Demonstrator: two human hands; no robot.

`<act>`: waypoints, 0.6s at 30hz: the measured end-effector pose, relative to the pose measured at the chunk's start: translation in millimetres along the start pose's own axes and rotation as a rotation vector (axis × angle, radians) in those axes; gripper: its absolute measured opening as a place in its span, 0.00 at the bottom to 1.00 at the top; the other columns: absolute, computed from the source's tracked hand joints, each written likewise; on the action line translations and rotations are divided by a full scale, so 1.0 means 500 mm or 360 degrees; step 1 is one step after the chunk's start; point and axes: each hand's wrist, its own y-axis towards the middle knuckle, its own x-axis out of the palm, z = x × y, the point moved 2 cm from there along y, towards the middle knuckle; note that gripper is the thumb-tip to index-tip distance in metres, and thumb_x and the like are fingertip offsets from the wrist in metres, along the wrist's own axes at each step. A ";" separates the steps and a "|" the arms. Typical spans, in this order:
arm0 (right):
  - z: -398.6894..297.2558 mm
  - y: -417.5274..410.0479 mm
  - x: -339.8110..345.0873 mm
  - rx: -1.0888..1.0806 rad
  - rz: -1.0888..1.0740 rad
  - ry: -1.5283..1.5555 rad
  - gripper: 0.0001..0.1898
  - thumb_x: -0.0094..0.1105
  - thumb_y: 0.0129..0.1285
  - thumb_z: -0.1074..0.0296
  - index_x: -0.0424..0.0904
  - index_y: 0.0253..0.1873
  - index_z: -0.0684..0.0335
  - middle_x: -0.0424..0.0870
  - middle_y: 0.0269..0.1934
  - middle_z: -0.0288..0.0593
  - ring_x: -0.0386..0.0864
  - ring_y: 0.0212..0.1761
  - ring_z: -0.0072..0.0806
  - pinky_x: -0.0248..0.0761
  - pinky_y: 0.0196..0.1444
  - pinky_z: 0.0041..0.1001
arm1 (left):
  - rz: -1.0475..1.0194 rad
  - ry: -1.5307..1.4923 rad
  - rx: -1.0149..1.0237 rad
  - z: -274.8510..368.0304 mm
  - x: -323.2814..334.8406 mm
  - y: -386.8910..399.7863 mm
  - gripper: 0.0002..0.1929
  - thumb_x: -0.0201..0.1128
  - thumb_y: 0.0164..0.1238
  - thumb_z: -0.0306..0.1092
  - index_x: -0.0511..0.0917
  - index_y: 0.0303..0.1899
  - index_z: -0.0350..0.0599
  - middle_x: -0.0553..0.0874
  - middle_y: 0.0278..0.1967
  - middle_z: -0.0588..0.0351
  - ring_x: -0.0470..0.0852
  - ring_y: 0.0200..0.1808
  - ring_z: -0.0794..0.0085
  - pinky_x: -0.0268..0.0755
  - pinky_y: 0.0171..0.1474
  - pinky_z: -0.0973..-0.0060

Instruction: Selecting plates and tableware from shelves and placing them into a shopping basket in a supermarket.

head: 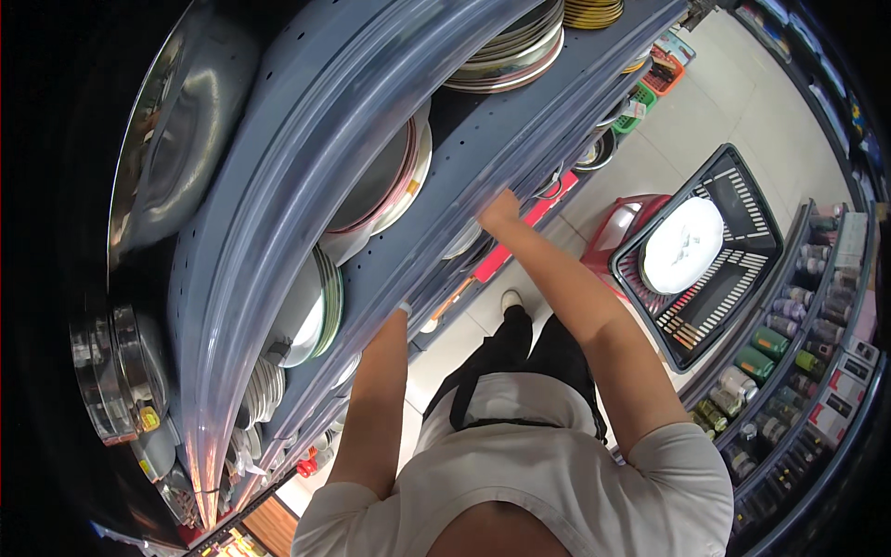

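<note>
Both forearms reach under the clear plastic edge of a grey shelf. My right hand is partly visible at the shelf edge, close to a pale plate on a lower level; its fingers are hidden. Of my left hand only the wrist area shows beside the shelf edge, with a small whitish thing at it; the rest is hidden. Whether either hand holds anything cannot be seen. On the shelf above stand round plates with pinkish rims, glassy green-edged plates and a stack of plates.
Behind me to the right, a black shopping basket holding a white scalloped plate rests on a red object. A rack of jars and bottles stands at the far right. Green and orange baskets stand beyond.
</note>
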 end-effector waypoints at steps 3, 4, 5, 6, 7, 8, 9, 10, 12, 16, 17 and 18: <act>-0.012 -0.011 0.001 -0.0126 0.0010 -0.0116 0.12 0.49 0.53 0.63 0.78 0.34 0.65 0.79 0.34 0.53 0.78 0.39 0.44 0.71 0.43 0.33 | 0.0021 0.0031 0.0055 -0.002 -0.008 0.002 0.09 0.55 0.60 0.33 0.74 0.36 0.36 0.79 0.29 0.53 0.77 0.29 0.77 0.69 0.28 0.80; -0.017 -0.015 0.003 -0.0165 0.0027 -0.0079 0.13 0.47 0.54 0.63 0.78 0.34 0.65 0.79 0.34 0.54 0.78 0.39 0.45 0.71 0.44 0.34 | 0.0031 0.0042 0.0073 -0.002 -0.011 0.002 0.09 0.55 0.60 0.33 0.74 0.36 0.36 0.79 0.29 0.53 0.77 0.29 0.77 0.69 0.28 0.80; -0.009 -0.014 0.007 -0.0193 0.0054 -0.0046 0.13 0.46 0.55 0.62 0.79 0.34 0.64 0.79 0.34 0.54 0.77 0.39 0.46 0.70 0.44 0.35 | 0.0027 0.0047 0.0095 0.000 -0.006 0.002 0.09 0.55 0.60 0.33 0.74 0.36 0.36 0.79 0.29 0.53 0.77 0.30 0.77 0.69 0.29 0.80; -0.003 -0.008 0.018 -0.0185 0.0061 -0.0049 0.13 0.46 0.55 0.62 0.79 0.34 0.64 0.79 0.34 0.54 0.77 0.39 0.46 0.70 0.44 0.35 | 0.0024 0.0053 0.0117 0.002 -0.002 0.002 0.09 0.55 0.60 0.33 0.74 0.36 0.36 0.79 0.29 0.53 0.77 0.30 0.77 0.69 0.29 0.80; 0.013 0.003 0.028 -0.0241 0.0186 0.0060 0.14 0.45 0.56 0.61 0.78 0.34 0.64 0.79 0.34 0.55 0.77 0.39 0.48 0.70 0.44 0.36 | 0.0005 0.0053 0.0142 0.008 0.012 0.002 0.09 0.55 0.60 0.33 0.74 0.35 0.36 0.79 0.29 0.53 0.77 0.30 0.77 0.69 0.29 0.80; 0.032 0.012 0.036 -0.0299 0.0314 0.0167 0.15 0.44 0.56 0.61 0.78 0.34 0.64 0.78 0.34 0.56 0.76 0.39 0.49 0.70 0.44 0.38 | -0.0014 0.0052 0.0168 0.013 0.027 0.002 0.09 0.55 0.60 0.33 0.74 0.35 0.36 0.79 0.29 0.53 0.77 0.30 0.76 0.69 0.29 0.80; 0.023 0.010 0.036 -0.0304 0.0308 0.0171 0.15 0.44 0.56 0.61 0.78 0.34 0.64 0.78 0.34 0.56 0.76 0.39 0.49 0.70 0.44 0.38 | 0.0001 0.0063 0.0186 0.012 0.022 0.000 0.09 0.55 0.60 0.32 0.74 0.35 0.36 0.79 0.29 0.53 0.77 0.31 0.76 0.69 0.30 0.80; 0.016 0.006 0.033 -0.0323 0.0327 0.0283 0.15 0.45 0.56 0.61 0.78 0.34 0.66 0.78 0.33 0.57 0.76 0.39 0.50 0.69 0.44 0.38 | 0.0014 0.0073 0.0205 0.011 0.018 -0.001 0.09 0.55 0.60 0.32 0.74 0.35 0.35 0.79 0.29 0.53 0.77 0.31 0.76 0.69 0.30 0.80; -0.004 -0.008 0.019 -0.0353 0.0337 0.0402 0.15 0.45 0.55 0.61 0.77 0.35 0.67 0.78 0.33 0.58 0.75 0.39 0.51 0.69 0.43 0.38 | 0.0049 0.0096 0.0244 0.012 0.009 -0.004 0.09 0.55 0.60 0.32 0.74 0.35 0.35 0.79 0.29 0.53 0.77 0.31 0.76 0.69 0.31 0.80; 0.001 -0.024 -0.009 -0.0343 0.0389 0.0618 0.12 0.49 0.51 0.67 0.76 0.35 0.69 0.77 0.30 0.59 0.76 0.36 0.51 0.70 0.38 0.37 | 0.0060 0.0109 0.0353 0.027 0.022 -0.010 0.09 0.55 0.60 0.32 0.74 0.35 0.35 0.79 0.29 0.53 0.77 0.32 0.76 0.69 0.32 0.80; 0.000 -0.032 -0.011 -0.0330 0.0430 0.0682 0.11 0.50 0.50 0.70 0.76 0.36 0.69 0.77 0.29 0.59 0.76 0.34 0.51 0.69 0.36 0.37 | 0.0066 0.0117 0.0374 0.027 0.021 -0.014 0.09 0.55 0.60 0.32 0.74 0.34 0.35 0.79 0.29 0.53 0.77 0.32 0.76 0.69 0.32 0.80; 0.003 -0.039 -0.017 -0.0328 0.0434 0.0682 0.11 0.50 0.50 0.70 0.76 0.36 0.69 0.77 0.29 0.59 0.76 0.34 0.51 0.69 0.36 0.37 | 0.0070 0.0125 0.0396 0.028 0.021 -0.019 0.08 0.55 0.60 0.32 0.74 0.34 0.34 0.79 0.29 0.53 0.77 0.33 0.76 0.69 0.32 0.80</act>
